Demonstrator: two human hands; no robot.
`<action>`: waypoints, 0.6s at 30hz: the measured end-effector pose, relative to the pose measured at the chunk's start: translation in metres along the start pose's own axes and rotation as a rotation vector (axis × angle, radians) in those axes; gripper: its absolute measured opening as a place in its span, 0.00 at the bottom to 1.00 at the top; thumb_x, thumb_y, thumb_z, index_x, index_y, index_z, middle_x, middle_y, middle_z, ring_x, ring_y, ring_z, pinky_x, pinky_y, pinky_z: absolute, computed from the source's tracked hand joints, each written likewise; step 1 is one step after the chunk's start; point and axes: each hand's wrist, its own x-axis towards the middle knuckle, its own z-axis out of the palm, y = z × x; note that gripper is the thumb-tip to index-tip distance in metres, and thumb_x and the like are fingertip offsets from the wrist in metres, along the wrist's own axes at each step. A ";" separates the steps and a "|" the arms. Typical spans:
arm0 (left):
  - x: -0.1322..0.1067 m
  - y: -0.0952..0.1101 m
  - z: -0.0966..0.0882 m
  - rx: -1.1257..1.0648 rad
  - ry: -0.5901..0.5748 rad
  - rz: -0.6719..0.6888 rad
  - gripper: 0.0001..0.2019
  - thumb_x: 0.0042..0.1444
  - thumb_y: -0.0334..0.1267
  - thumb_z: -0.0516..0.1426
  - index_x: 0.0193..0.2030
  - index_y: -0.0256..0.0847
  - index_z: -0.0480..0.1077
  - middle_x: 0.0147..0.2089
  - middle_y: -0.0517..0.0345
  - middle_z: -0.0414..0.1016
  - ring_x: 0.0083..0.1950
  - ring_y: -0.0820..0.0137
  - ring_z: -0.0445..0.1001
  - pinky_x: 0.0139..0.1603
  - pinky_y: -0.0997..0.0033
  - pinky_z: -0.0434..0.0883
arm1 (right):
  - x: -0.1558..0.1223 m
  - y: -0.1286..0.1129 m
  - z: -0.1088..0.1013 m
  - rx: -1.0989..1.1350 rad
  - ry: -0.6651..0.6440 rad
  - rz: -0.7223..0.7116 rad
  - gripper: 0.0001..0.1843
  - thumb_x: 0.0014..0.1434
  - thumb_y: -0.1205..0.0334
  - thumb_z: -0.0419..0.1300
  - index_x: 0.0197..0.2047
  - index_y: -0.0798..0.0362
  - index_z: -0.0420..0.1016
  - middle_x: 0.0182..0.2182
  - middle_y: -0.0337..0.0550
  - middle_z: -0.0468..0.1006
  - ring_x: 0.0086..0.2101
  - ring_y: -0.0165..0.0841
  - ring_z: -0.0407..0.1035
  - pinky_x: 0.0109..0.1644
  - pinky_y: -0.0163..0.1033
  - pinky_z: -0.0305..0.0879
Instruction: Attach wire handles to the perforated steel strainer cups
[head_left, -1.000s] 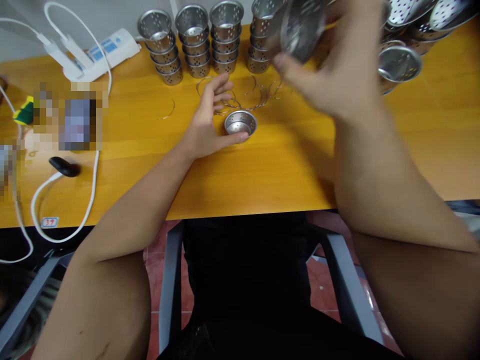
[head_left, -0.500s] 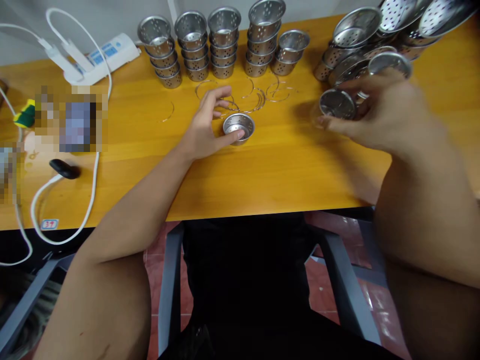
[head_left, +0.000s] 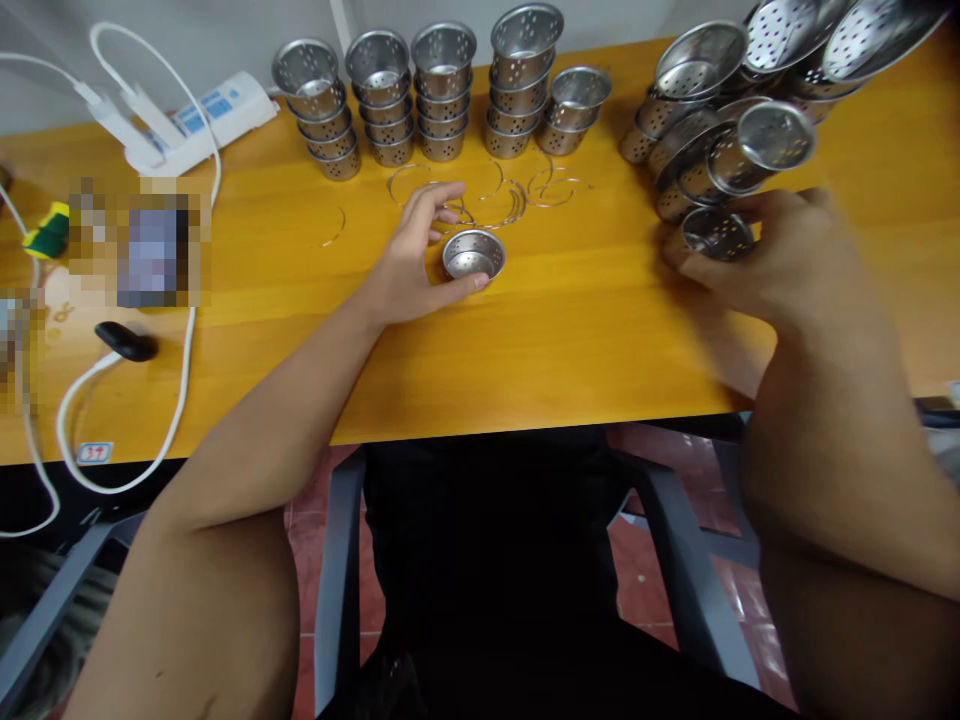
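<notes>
Plainly readable is just one label, a blue-edged sticker at the near left edge of the wooden table, with red figures that look like "39". The white power strip bears a blue-and-white panel whose print is too small to make out.

Most of the containers are perforated metal cups. A shallow cup stands upright on the table before the person, its pierced bottom showing inside. The left hand is loosely curved beside it, fingers spread and not clenched, the thumb lying at the near rim; whether it presses there cannot be told. The right hand grasps a second cup between thumb and fingers, mouth tilted upward, just in front of the heap of cups at the right; whether its base touches the table is hidden.

Along the back, five stacks stand in a row, each cup nested in the one below, the rightmost stack shortest. In the heap, cups lean at various angles, some inside others. Thin curved wires lie between the stacks and the shallow cup.
</notes>
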 end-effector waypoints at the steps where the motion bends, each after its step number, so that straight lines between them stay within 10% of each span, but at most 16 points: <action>1: 0.000 -0.001 0.000 0.008 -0.004 -0.012 0.57 0.57 0.85 0.71 0.85 0.65 0.58 0.83 0.45 0.69 0.75 0.37 0.78 0.71 0.30 0.81 | 0.001 -0.002 -0.001 0.022 -0.002 0.010 0.35 0.74 0.55 0.79 0.80 0.55 0.83 0.64 0.73 0.81 0.66 0.55 0.77 0.75 0.50 0.71; 13: 0.001 0.005 -0.002 0.077 -0.029 -0.073 0.54 0.58 0.82 0.74 0.82 0.56 0.66 0.80 0.43 0.73 0.74 0.40 0.80 0.74 0.35 0.81 | -0.016 -0.024 -0.018 -0.041 0.085 0.215 0.55 0.61 0.47 0.94 0.82 0.55 0.80 0.75 0.73 0.75 0.63 0.65 0.82 0.69 0.64 0.78; 18: 0.004 0.020 -0.005 0.092 -0.055 -0.104 0.47 0.58 0.69 0.80 0.77 0.52 0.74 0.77 0.41 0.80 0.79 0.38 0.78 0.81 0.33 0.78 | -0.030 -0.060 -0.052 0.074 0.124 -0.069 0.28 0.70 0.54 0.83 0.70 0.42 0.87 0.67 0.59 0.84 0.56 0.58 0.85 0.69 0.58 0.81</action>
